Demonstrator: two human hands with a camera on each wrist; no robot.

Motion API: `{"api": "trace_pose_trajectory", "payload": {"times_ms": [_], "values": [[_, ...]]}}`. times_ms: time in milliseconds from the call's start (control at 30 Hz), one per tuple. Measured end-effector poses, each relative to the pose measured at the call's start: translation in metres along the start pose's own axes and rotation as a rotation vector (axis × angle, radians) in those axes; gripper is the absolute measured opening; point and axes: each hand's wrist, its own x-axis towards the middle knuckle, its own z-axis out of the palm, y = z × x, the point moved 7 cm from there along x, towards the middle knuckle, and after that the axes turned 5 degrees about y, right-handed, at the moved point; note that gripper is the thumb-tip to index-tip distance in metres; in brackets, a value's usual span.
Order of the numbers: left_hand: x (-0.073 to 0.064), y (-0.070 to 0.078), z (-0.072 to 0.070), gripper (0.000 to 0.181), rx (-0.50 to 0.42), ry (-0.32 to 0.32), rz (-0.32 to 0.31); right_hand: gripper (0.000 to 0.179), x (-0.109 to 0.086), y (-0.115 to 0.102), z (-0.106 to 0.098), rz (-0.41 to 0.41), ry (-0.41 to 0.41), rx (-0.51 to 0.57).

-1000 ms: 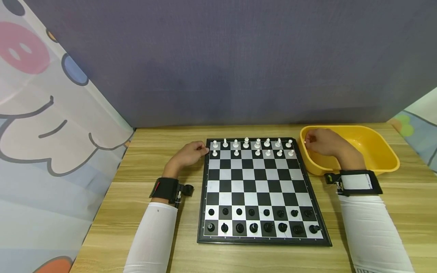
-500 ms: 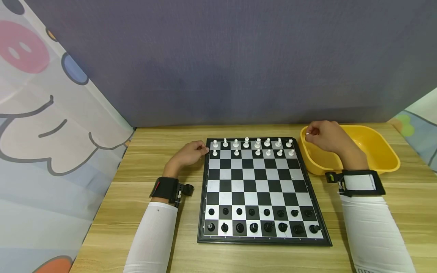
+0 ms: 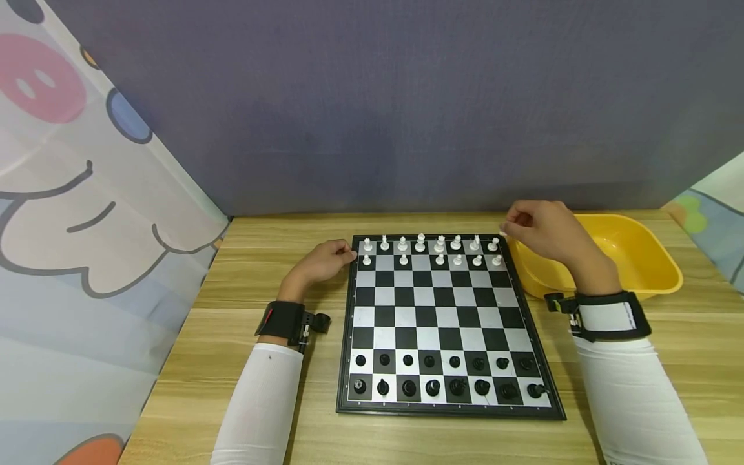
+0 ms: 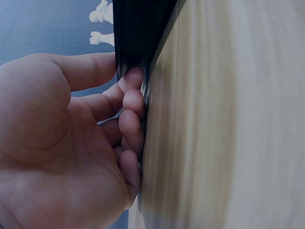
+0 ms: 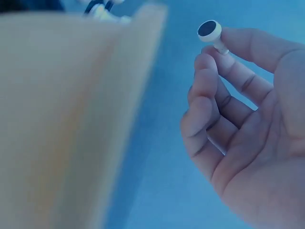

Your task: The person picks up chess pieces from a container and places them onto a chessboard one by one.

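A black-and-white chessboard (image 3: pixel 428 297) lies on the table in the head view. My left hand (image 3: pixel 318 263) grips its far left edge; in the left wrist view the thumb (image 4: pixel 90 69) and index finger pinch the black rim (image 4: pixel 136 36). Between thumb and index finger my right hand (image 3: pixel 545 231) holds a small white chess pawn (image 5: pixel 217 40), its dark round base turned to the right wrist camera. That hand hovers over the left rim of the yellow basin, near the board's far right corner. White chessmen (image 3: pixel 420 244) stand in two far rows, the nearer with gaps.
The yellow basin (image 3: pixel 645 252) stands right of the board; its visible floor is bare. Black chessmen (image 3: pixel 433 387) fill two rows at the board's near side. A grey partition (image 3: pixel 372 129) rises behind the wooden table (image 3: pixel 261 245).
My right hand has risen out of the basin with the white pawn and shifted left toward the board's far right corner. The left hand stays at the board's edge.
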Motion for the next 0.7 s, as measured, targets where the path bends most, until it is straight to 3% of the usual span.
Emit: {"api": "trace_pose_trajectory", "payload": {"times_ms": [367, 700], "values": [[-0.001, 0.001, -0.001, 0.026, 0.023, 0.003, 0.005, 0.011, -0.001, -0.032, 0.01, -0.061, -0.061, 0.119], [0.0, 0.001, -0.001, 0.027, 0.014, 0.005, 0.004, 0.01, 0.0, -0.054, 0.025, -0.087, -0.099, 0.126]]}}
